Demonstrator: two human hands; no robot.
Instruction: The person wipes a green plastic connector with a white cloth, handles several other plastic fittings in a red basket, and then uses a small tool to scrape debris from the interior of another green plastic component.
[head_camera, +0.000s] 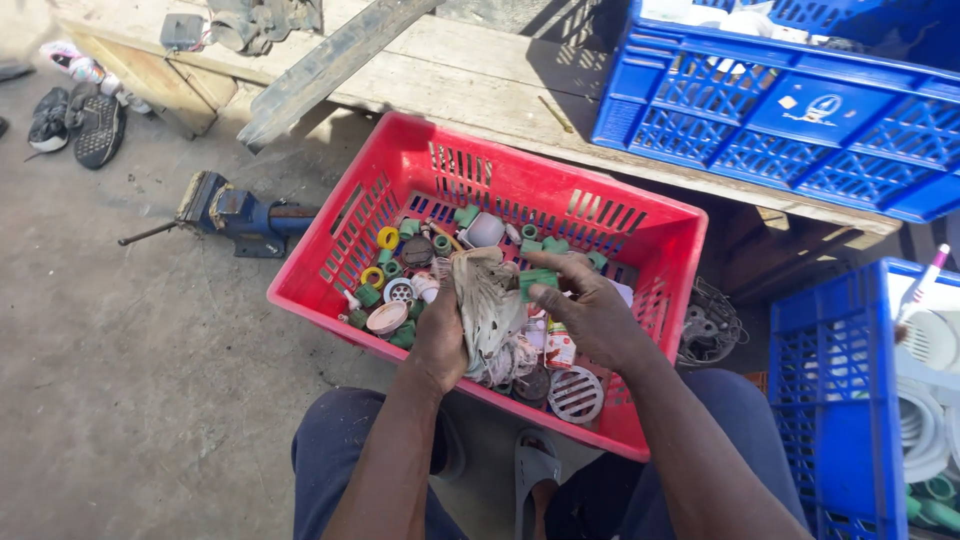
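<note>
A red plastic crate stands on the ground before my knees, holding several green pipe fittings, yellow rings, round drain grates and caps. Over its middle, my left hand grips a crumpled, dirty plastic bag by its left side. My right hand reaches in from the right, its fingers closed on a green pipe fitting beside the bag. A round grey drain grate lies in the crate's near corner under my right wrist.
A blue bench vise lies on the concrete to the crate's left. A blue crate sits on a wooden platform behind, another blue crate with white rings stands at right. Shoes lie at far left. A sandal shows between my knees.
</note>
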